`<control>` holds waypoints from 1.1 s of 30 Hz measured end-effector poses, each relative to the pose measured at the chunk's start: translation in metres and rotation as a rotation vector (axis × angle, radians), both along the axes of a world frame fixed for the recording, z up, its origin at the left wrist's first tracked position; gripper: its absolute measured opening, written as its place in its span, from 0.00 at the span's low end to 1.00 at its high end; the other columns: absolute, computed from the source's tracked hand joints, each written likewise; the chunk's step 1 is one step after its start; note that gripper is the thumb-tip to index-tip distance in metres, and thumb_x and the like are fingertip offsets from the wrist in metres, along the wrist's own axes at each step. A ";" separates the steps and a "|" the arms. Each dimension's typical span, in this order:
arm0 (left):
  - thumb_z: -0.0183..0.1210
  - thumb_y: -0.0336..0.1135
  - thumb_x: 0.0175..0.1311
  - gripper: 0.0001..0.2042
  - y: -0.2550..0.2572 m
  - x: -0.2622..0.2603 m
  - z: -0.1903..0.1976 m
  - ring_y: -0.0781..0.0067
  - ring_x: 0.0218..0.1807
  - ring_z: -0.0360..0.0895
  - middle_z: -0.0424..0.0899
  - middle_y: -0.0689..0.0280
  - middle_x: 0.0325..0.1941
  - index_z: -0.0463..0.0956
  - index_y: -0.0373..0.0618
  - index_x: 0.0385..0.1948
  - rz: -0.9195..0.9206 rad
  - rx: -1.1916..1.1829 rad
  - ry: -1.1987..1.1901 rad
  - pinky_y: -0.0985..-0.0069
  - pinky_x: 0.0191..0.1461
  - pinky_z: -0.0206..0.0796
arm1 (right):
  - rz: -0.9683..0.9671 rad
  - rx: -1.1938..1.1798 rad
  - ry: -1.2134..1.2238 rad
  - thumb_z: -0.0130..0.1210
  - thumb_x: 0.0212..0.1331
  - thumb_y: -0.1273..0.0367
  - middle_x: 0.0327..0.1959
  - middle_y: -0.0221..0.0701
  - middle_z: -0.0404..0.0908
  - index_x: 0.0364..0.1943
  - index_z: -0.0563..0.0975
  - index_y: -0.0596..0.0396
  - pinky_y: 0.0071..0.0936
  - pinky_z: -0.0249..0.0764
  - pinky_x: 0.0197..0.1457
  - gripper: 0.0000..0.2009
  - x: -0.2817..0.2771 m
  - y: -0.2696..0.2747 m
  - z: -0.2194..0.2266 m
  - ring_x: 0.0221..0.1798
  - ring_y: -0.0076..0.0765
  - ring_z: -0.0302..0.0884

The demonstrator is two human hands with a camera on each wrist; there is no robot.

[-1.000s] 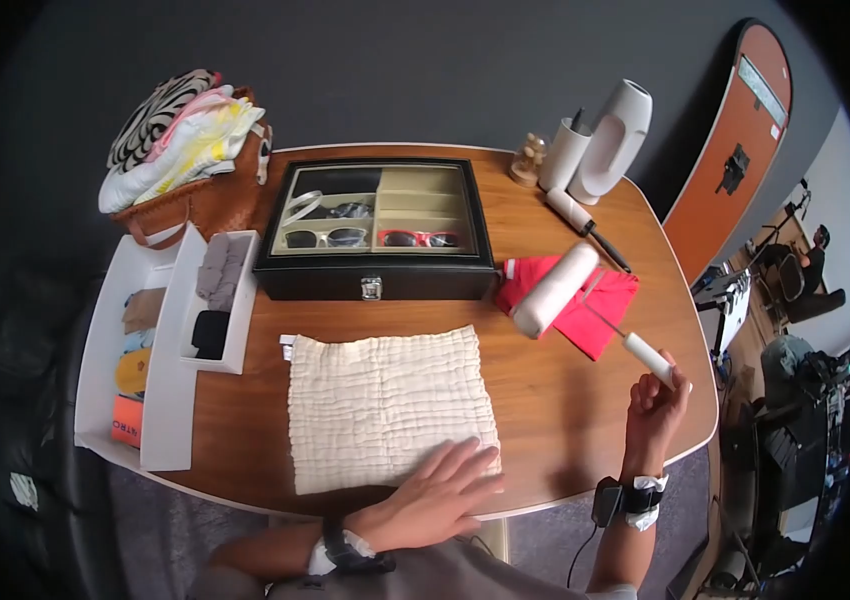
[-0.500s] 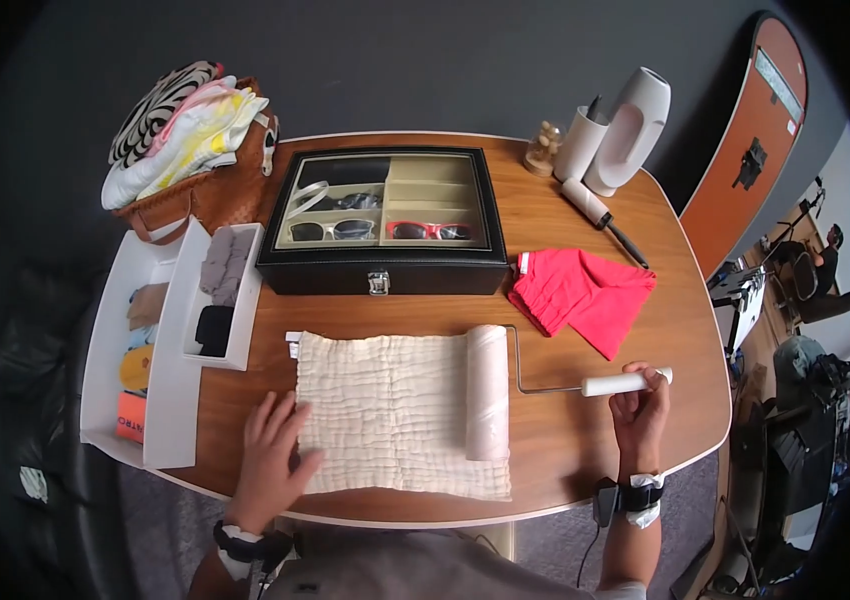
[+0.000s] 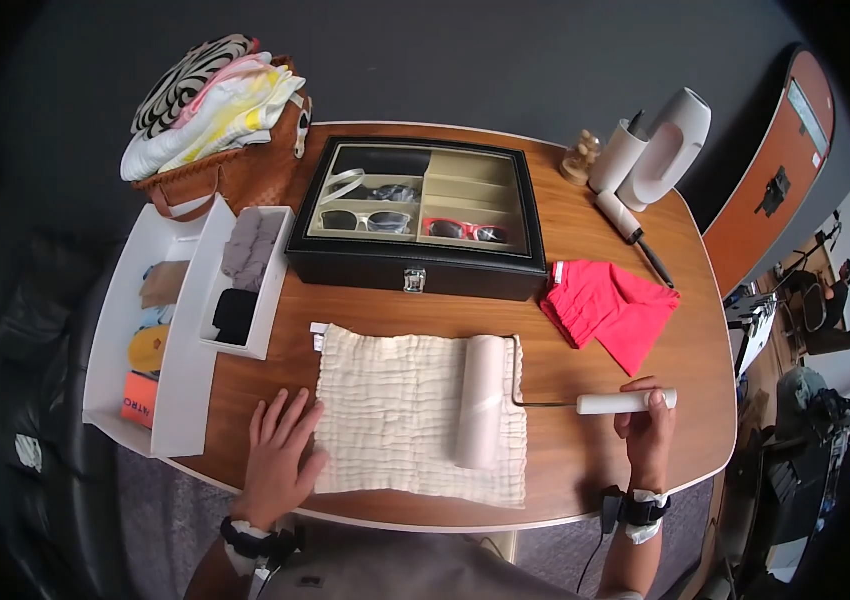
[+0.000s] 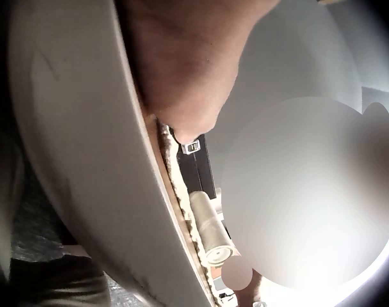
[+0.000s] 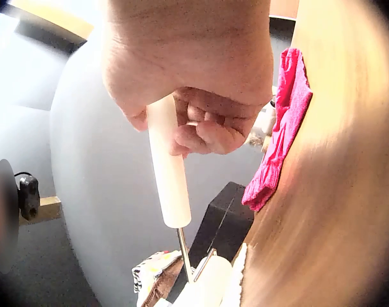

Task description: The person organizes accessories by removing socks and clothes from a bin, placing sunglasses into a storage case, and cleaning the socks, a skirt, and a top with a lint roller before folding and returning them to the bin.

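Observation:
A cream, crinkled muslin cloth [image 3: 395, 410] lies flat on the wooden table. Across its right part rests the pale sheet roll of a lint roller [image 3: 482, 400], joined by a bent metal rod to a white handle [image 5: 167, 166]. My right hand [image 3: 645, 430] grips that handle, thumb on top and fingers curled round it. At the cloth's left edge my left hand [image 3: 283, 455] rests with fingers spread, its thumb side right at the cloth. In the left wrist view the left hand [image 4: 188, 70] hides part of the cloth, and the roll [image 4: 211, 230] appears beyond it.
Folded red shorts [image 3: 610, 310] lie right of a black glasses case [image 3: 415, 270]. White boxes [image 3: 185, 370] with folded items stand left, before a brown basket [image 3: 230, 190] of clothes. A second lint roller [image 3: 635, 235], a white vase [image 3: 665, 150] and a small jar [image 3: 580, 160] stand back right.
The right hand has brought the lint roller from above the red shorts down onto the cloth's right side. The left hand has moved from the cloth's lower right to its left edge.

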State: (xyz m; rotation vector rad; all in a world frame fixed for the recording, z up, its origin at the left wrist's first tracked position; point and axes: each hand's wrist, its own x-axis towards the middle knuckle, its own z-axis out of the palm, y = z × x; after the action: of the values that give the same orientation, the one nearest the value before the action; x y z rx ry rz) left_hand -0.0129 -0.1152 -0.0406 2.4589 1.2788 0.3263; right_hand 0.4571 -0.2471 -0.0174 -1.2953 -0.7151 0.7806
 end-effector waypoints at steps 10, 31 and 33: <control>0.47 0.38 0.75 0.26 0.000 -0.002 -0.002 0.45 0.81 0.55 0.64 0.52 0.79 0.64 0.42 0.73 0.044 -0.008 -0.074 0.46 0.83 0.38 | 0.445 -0.063 -0.058 0.61 0.70 0.57 0.32 0.34 0.84 0.53 0.80 0.67 0.22 0.72 0.28 0.22 -0.039 0.045 0.019 0.29 0.24 0.78; 0.74 0.50 0.53 0.56 -0.002 -0.012 -0.014 0.41 0.77 0.57 0.63 0.44 0.76 0.45 0.35 0.78 0.104 -0.035 -0.183 0.44 0.82 0.42 | 0.568 -0.205 0.060 0.63 0.71 0.65 0.28 0.28 0.82 0.39 0.83 0.60 0.20 0.67 0.22 0.11 -0.117 0.109 0.006 0.21 0.19 0.73; 0.72 0.50 0.54 0.50 0.001 -0.008 -0.008 0.42 0.77 0.57 0.63 0.47 0.75 0.55 0.40 0.77 0.055 -0.001 -0.149 0.43 0.82 0.42 | 0.516 -0.197 0.078 0.60 0.73 0.64 0.27 0.30 0.82 0.36 0.82 0.60 0.22 0.69 0.22 0.12 -0.108 0.103 0.005 0.20 0.22 0.74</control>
State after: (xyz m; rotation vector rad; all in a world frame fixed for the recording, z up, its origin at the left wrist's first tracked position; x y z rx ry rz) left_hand -0.0212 -0.1140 -0.0482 2.3526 1.2840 0.5125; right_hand 0.3492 -0.1442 -0.0122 -1.2591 -0.9428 1.3392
